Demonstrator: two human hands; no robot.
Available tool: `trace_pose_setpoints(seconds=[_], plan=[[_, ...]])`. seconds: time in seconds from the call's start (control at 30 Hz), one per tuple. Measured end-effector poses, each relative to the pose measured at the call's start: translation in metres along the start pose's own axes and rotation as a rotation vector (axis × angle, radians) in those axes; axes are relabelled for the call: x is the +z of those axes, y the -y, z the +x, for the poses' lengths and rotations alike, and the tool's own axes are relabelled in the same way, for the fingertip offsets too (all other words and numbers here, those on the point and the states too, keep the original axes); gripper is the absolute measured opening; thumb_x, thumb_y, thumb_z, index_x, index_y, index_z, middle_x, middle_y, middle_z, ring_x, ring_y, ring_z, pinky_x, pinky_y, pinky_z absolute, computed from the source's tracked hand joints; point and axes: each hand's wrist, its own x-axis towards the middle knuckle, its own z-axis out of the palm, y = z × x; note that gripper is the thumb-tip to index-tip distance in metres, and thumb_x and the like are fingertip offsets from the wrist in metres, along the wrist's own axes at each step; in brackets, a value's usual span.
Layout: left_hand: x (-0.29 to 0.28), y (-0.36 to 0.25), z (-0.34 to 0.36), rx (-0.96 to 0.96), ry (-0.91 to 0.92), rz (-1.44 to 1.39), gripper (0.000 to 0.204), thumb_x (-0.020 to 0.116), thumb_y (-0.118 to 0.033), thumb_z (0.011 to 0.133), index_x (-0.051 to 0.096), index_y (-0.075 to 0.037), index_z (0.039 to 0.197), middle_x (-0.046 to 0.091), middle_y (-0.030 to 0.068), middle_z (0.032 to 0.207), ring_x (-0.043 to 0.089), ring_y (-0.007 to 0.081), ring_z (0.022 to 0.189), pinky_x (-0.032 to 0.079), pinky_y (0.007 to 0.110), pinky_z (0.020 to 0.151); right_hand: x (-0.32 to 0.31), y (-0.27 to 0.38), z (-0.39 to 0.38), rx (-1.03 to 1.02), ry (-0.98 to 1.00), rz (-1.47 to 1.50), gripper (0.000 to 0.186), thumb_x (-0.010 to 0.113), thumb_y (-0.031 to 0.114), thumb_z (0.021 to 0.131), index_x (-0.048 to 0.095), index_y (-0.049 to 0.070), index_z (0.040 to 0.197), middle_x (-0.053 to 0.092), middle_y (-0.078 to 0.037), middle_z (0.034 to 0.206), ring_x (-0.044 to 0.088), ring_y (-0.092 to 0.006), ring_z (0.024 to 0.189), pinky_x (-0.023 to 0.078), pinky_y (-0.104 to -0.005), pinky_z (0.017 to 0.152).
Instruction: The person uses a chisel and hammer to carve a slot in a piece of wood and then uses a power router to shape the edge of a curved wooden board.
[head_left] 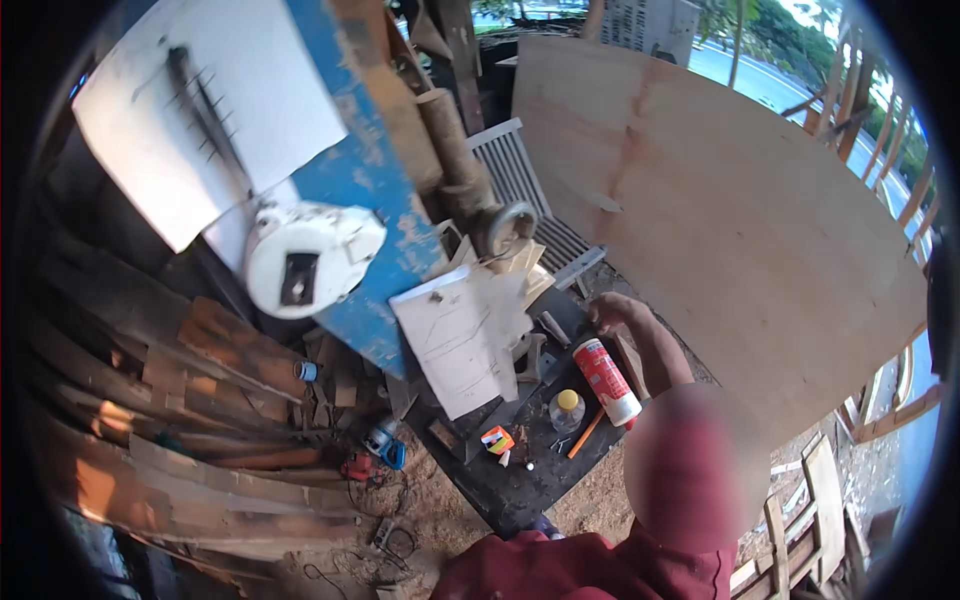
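My right hand (610, 312) reaches past the far right edge of the small dark table (500, 500), its fingers curled; what they hold, if anything, is hidden. Beside that arm lies a red-and-white tube (606, 381). A yellow-capped clear bottle (565, 420), an orange pencil (586, 437), a small orange box (497, 440) and some wooden pieces (530, 360) lie on the tabletop. A sheet of drawn paper (450, 350) rests at its far left part. My left hand is out of view.
A large plywood sheet (750, 250) stands along the right. A blue board (370, 250) with a white tool (330, 250) and papers is at upper left. A slatted chair (515, 170) stands behind the table. Stacked planks (200, 460) fill the left; power tools (385, 450) sit below.
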Motion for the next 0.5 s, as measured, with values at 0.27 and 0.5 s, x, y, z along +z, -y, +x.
trace_pose_setpoints(seconds=[0.27,0.5], plan=[[-0.012,0.147,-0.036,-0.173,0.089,-0.073,0.028,0.068,-0.023,0.095,0.074,-0.002,0.112,0.074,0.0157,0.11,0.067,0.035,0.107,0.05,0.047,0.097,-0.082,-0.012,0.007,-0.322,-0.206,0.203,0.018,0.075,0.013,0.078,0.078,0.012,0.096,0.072,-0.006,0.078,0.066,-0.0146,0.068,0.054,-0.0343,0.064],[0.042,0.189,-0.069,-0.271,-0.025,-0.556,0.018,0.065,-0.017,0.098,0.071,-0.001,0.103,0.07,0.0097,0.088,0.068,0.0185,0.083,0.055,0.037,0.076,-0.087,0.067,0.022,-0.237,-0.316,0.012,0.02,0.07,0.01,0.082,0.076,0.007,0.101,0.074,-0.008,0.094,0.069,-0.02,0.084,0.055,-0.0337,0.077]])
